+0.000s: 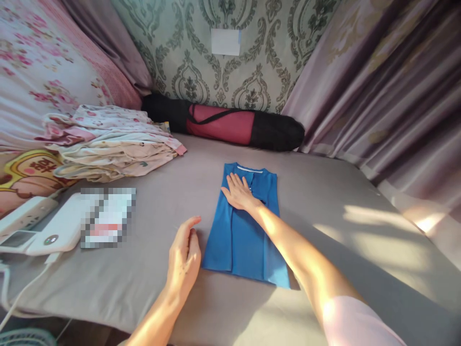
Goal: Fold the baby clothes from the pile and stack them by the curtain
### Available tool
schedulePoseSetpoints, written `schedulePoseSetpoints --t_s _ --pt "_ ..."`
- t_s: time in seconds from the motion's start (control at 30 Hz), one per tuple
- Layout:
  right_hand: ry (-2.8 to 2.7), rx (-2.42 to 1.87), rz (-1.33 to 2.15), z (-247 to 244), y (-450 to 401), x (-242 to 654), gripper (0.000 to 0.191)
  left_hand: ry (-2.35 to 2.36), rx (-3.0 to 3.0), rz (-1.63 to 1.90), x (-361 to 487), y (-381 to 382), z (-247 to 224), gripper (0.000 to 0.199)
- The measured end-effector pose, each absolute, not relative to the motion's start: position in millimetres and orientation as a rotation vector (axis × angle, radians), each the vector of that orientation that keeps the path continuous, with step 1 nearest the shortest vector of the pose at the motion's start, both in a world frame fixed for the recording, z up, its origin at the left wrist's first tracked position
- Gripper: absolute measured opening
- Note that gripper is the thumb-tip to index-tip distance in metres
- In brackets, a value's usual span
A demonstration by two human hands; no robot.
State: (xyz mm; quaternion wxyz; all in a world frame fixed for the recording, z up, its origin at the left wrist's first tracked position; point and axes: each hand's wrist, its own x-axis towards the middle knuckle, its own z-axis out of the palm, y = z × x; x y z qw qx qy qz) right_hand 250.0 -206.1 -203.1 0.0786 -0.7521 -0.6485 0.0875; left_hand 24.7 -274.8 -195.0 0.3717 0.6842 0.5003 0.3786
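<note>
one bulging bag (226, 129) lies beyond the garment (248, 242).

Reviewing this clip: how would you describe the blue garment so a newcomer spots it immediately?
Find the grey sheet, then the long black-and-red bag at its far edge. Nearer the camera than that bag, the blue garment lies flat beneath the right hand. Its solid blue sets it apart from the pale, patterned clothes pile.

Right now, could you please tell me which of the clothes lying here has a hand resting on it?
The blue garment, lying flat beneath the right hand. The pale, patterned clothes are heaped at the left, untouched.
</note>
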Motion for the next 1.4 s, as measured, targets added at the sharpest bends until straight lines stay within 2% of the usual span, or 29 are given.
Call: schedulePoseSetpoints --t_s 0.13,0.3,0.63,0.8,0.97,1.03,1.17,1.4 --pt "-2.032 -2.069 0.124 -199.3 -231.2 219.4 0.066 1.283 1.724 0.970 25.4 -275.9 -193.7 0.036" --pt "-2.104 -2.037 0.298 -203.2 -254.0 196.8 0.065 1.309 1.704 0.919 25.8 -276.6 -192.7 0.038" --pt "-2.127 -1.886 0.380 -185.1 -320.2 169.7 0.066 1.299 1.802 0.902 24.8 -274.0 -192.5 0.038" --pt "-1.964 -1.938 0.005 -187.0 -370.5 174.7 0.062 1.010 2.203 0.796 19.8 -274.9 -197.4 0.039" --pt "-2.031 -1.975 0.130 -193.9 -401.5 195.7 0.064 0.427 2.836 0.385 19.6 -273.0 -199.3 0.052" --pt "-1.975 -2.008 0.095 -189.6 -406.9 207.2 0.064 0.413 2.916 0.314 21.6 -268.5 -195.0 0.056" --pt "-1.707 -2.191 -0.083 -190.6 -414.4 226.6 0.066 0.580 2.949 0.419 30.9 -258.0 -196.2 0.060" --pt "-1.897 -2.220 0.164 -202.9 -423.8 235.3 0.064 0.417 2.999 0.144 42.2 -250.4 -202.6 0.064"
